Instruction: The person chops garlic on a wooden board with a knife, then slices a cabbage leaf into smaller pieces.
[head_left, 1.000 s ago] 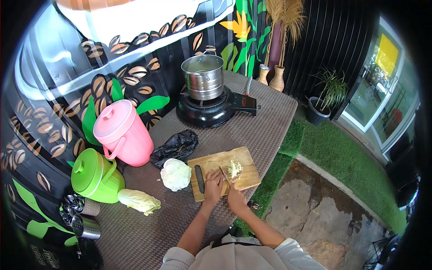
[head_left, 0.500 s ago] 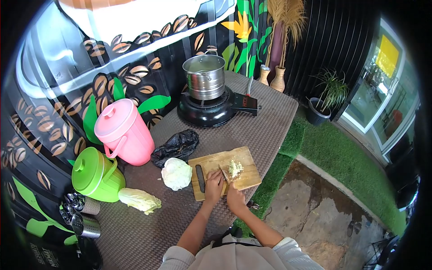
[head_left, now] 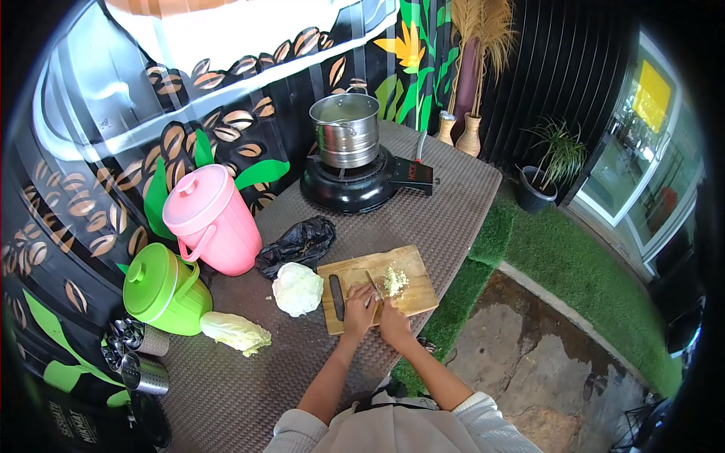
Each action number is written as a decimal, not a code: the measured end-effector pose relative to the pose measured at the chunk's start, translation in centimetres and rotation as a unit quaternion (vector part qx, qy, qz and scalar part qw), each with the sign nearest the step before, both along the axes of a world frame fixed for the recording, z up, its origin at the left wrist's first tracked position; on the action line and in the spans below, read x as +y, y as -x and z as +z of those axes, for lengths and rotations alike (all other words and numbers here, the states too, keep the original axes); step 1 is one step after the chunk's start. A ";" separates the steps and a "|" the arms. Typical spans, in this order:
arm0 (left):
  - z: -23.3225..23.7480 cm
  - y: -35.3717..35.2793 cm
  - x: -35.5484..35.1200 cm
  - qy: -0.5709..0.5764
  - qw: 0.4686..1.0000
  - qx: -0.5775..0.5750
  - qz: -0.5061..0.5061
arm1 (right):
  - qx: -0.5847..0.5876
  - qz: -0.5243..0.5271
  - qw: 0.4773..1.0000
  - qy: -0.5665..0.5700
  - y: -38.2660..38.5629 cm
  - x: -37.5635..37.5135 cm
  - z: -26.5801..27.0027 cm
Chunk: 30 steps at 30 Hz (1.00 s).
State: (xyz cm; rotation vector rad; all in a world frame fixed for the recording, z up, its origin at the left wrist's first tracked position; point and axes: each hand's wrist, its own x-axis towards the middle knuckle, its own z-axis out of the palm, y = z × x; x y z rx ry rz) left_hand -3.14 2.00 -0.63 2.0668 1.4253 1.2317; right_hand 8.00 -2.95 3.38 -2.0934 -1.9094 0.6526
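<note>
Evidently, the right hand (head_left: 394, 325) is gripping a knife (head_left: 373, 283); the left hand (head_left: 358, 309), its hold unclear, is crowding the blade, any slip risking a cut.

Outdoor cooking spot, portable stove (head_left: 347, 186), artificial grass (head_left: 570, 253), painted wall (head_left: 249, 83)

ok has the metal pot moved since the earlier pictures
No, the metal pot sits in the same place on the black stove as before.
</note>
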 end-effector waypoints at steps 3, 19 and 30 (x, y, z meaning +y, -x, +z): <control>-0.2 0.0 0.0 0.008 1.000 -0.009 0.006 | -0.011 0.040 0.999 -0.010 -0.7 -0.2 0.8; 0.1 0.5 0.2 0.009 1.000 -0.014 -0.016 | -0.019 0.005 1.000 -0.014 0.2 -1.5 -0.6; 0.2 0.5 0.2 -0.025 1.000 -0.004 0.006 | 0.005 0.039 0.999 -0.031 -0.6 -0.5 0.4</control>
